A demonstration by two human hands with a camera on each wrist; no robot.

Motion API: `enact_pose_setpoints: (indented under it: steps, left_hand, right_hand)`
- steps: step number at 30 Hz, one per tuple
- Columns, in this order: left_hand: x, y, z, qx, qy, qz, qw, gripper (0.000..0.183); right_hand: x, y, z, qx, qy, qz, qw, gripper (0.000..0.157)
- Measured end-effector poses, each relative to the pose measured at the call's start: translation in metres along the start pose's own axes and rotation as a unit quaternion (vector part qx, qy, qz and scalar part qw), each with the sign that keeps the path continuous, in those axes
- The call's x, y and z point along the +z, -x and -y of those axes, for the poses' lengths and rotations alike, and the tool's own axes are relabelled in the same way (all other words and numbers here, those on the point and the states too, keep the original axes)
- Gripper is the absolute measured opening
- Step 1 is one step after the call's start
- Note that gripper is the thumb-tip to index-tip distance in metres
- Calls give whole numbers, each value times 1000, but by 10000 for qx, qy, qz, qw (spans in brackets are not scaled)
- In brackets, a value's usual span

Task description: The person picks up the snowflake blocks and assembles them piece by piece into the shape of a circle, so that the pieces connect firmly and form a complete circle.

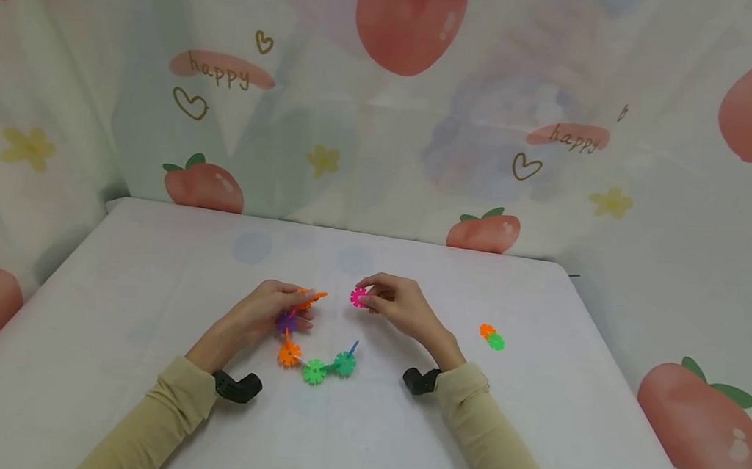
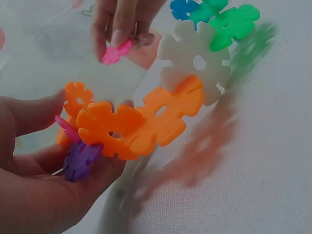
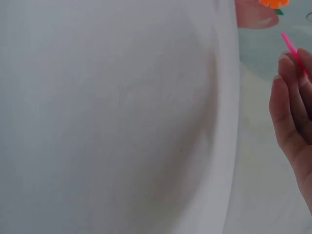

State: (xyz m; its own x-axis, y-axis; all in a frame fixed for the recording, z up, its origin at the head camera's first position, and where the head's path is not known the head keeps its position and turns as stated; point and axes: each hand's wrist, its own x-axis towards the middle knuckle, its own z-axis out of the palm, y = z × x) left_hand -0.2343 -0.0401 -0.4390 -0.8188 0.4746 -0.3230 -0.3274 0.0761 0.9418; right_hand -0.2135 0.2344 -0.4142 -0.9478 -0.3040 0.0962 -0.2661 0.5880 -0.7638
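My left hand (image 1: 255, 319) grips one end of a curved chain of notched plastic snowflake discs, with thumb and fingers around an orange disc (image 2: 78, 99). Beside it in that grasp are a pink disc and a purple disc (image 2: 82, 162). From there the chain bends through orange discs (image 2: 111, 127), a white disc (image 2: 187, 61) and green discs (image 1: 315, 372) to a blue disc (image 1: 354, 348) at its other end. Across a small gap, my right hand (image 1: 400, 306) pinches a single pink disc (image 1: 358, 297) between thumb and fingers.
On the white-covered table (image 1: 569, 397), to the right of my right hand, lie an orange disc (image 1: 487, 331) and a green disc (image 1: 496, 341), touching. A printed cloth (image 1: 383, 139) hangs behind the table. Each wrist carries a black camera mount (image 1: 238, 387).
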Motion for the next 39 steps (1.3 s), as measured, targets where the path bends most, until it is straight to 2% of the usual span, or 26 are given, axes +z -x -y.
enact_pose_setpoints:
  steps: [9, 22, 31, 34, 39]
  left_hand:
    - [1, -2, 1, 28, 131, -55, 9999, 41]
    - [3, -1, -4, -37, -244, -314, 9992, 36]
    - [5, -1, -4, -64, -429, -568, 9974, 36]
    - [5, -1, -5, -19, -476, -543, 9974, 37]
    - [3, -1, -7, -86, -545, -468, 9974, 35]
  right_hand:
    - [17, -13, 14, -88, -343, 236, 9991, 22]
    - [27, -19, 15, -247, -569, 225, 9978, 21]
    - [33, -15, 20, -772, -62, -140, 9969, 21]
    - [34, -15, 18, -687, -151, -225, 9973, 21]
    - [32, -17, 12, -271, -792, -26, 9965, 23]
